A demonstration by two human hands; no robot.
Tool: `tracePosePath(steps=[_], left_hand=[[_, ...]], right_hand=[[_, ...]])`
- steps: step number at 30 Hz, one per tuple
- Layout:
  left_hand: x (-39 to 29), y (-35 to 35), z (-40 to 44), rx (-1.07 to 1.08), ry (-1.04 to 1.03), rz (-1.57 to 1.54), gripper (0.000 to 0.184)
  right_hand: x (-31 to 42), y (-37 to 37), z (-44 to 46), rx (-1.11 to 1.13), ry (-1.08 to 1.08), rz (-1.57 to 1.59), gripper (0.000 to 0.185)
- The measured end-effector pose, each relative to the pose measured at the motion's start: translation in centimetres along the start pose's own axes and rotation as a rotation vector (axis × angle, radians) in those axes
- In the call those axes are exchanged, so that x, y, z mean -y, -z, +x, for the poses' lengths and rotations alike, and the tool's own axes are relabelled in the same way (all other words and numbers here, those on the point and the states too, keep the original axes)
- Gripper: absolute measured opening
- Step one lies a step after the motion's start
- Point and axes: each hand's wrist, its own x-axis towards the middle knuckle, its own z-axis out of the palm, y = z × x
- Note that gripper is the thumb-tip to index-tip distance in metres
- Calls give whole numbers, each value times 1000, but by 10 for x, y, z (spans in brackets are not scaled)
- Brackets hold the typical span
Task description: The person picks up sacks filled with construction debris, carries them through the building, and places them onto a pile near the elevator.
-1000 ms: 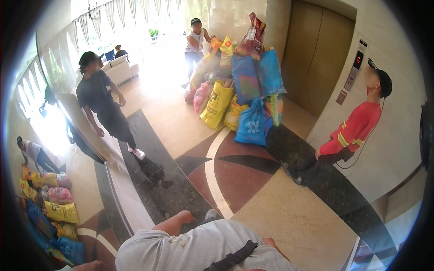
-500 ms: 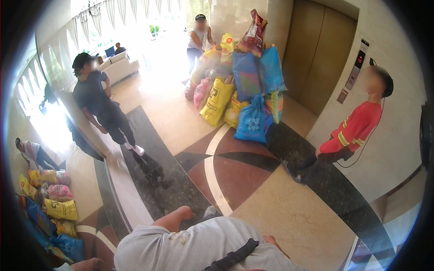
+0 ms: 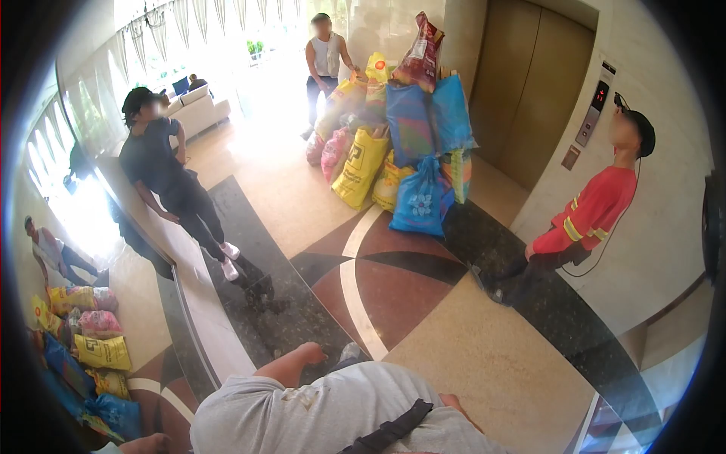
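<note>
My left hand (image 3: 311,353) hangs in front of my grey shirt (image 3: 333,412), above the dark floor band and near my shoe (image 3: 349,353). Its fingers look loosely curled, and no object shows in them. Of my right hand (image 3: 451,402) only a small part shows beside my shirt; its fingers are hidden. Neither hand touches the heap of bags across the floor. That heap has a yellow bag (image 3: 361,166), a blue bag with a flower print (image 3: 420,199), a striped blue bag (image 3: 412,121) and a dark red bag (image 3: 421,57) on top.
A person in dark clothes (image 3: 170,170) leans at the left by a mirrored wall. Another in a white vest (image 3: 325,57) stands behind the bags. A person in a red shirt (image 3: 590,200) stands right, near a call panel (image 3: 595,106) and closed elevator doors (image 3: 522,83). A sofa (image 3: 198,113) stands farther back.
The person behind the bags has straightened up from a bend. The person in dark clothes has shifted their feet. The panel display reads differently. My hands stay about where they were.
</note>
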Motion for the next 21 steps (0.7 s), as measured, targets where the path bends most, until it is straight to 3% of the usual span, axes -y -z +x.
tracePosePath(steps=[2,5,11,14,17,21], left_hand=[[-1,-1,1,73,24,-12,43],[4,-10,0,-4,-84,67,45],[25,-43,20,-42,-19,27,49],[22,-41,14,-22,13,-14,49],[20,-38,13,1,-50,47,50],[17,-36,10,13,-50,80,49]], right_hand=[[-4,-4,2,27,4,35,37],[-3,-4,-6,7,46,36,39],[-10,-13,-6,-6,71,141,41],[-2,-10,-18,-30,29,108,40],[-21,-26,21,-33,118,-145,40],[-23,-29,23,-16,55,-87,41]])
